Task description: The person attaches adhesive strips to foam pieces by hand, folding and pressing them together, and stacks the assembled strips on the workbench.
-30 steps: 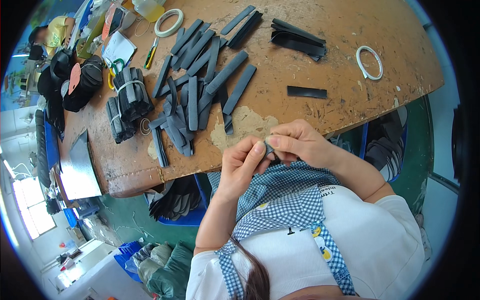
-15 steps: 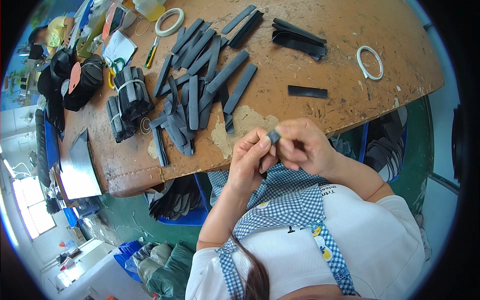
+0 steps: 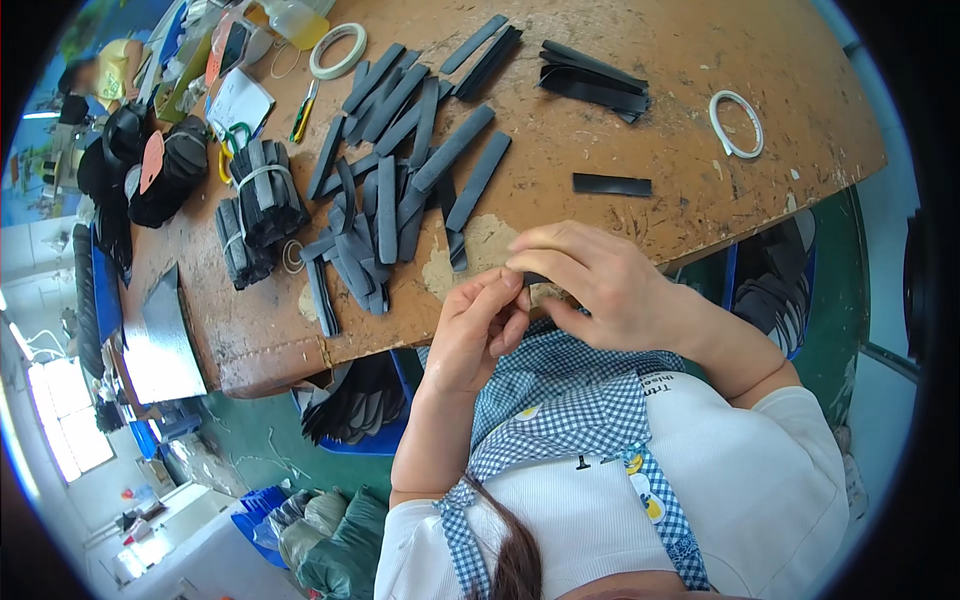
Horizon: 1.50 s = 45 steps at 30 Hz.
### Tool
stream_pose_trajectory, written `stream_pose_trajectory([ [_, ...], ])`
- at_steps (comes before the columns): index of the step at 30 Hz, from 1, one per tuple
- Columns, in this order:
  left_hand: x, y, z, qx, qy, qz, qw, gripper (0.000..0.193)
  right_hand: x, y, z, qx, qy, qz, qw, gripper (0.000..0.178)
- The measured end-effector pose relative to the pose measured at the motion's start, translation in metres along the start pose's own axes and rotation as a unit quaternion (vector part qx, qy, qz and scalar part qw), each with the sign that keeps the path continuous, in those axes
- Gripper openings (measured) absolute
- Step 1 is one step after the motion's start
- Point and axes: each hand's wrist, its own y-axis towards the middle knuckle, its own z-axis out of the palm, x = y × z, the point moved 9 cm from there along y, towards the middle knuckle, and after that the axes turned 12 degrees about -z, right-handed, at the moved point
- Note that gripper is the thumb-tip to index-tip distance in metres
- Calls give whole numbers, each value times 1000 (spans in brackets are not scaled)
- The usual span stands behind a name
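Observation:
Just off the table's near edge, my left hand pinches a small dark strip between thumb and fingers. My right hand curves over the same strip from the right, its fingers meeting my left fingertips and its thumb lower down. Most of the strip is hidden by the fingers. Beyond my hands, a pile of dark grey strips lies loosely heaped. A single black strip rests alone farther right, and a stack of black strips lies beyond it.
The worn brown table carries a tape roll, a thin white ring, a cutter knife and banded strip bundles. Blue bins of dark pieces stand below the edge. Another person is at far left.
My right hand has swung up and left over the strip, its fingers now stretched across my left fingertips. My left hand has shifted slightly left and down, still pinching the strip.

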Motion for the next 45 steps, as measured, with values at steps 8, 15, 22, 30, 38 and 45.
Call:
stream_pose_trajectory([
  [8, -43, -20, -2, -94, 45, 250, 963, 50, -51, -43, 28, -110, 326, 289, 893, 21],
  [15, -63, -50, 33, -370, 529, 501, 577, 30, -67, -56, 52, -109, 503, 406, 755, 25],
  [22, -52, -19, -5, -281, 335, 394, 809, 32, -71, -55, 54, -101, 501, 413, 754, 26],
  [30, -49, -10, -23, -225, 240, 342, 880, 31, -73, -48, 63, -86, 503, 401, 760, 26],
  [38, -48, -14, -22, -217, 249, 336, 882, 31, -71, -47, 65, -88, 498, 396, 766, 26],
  [45, -45, -21, -23, -259, 288, 327, 862, 21, -66, -47, 64, -92, 502, 398, 762, 24],
])
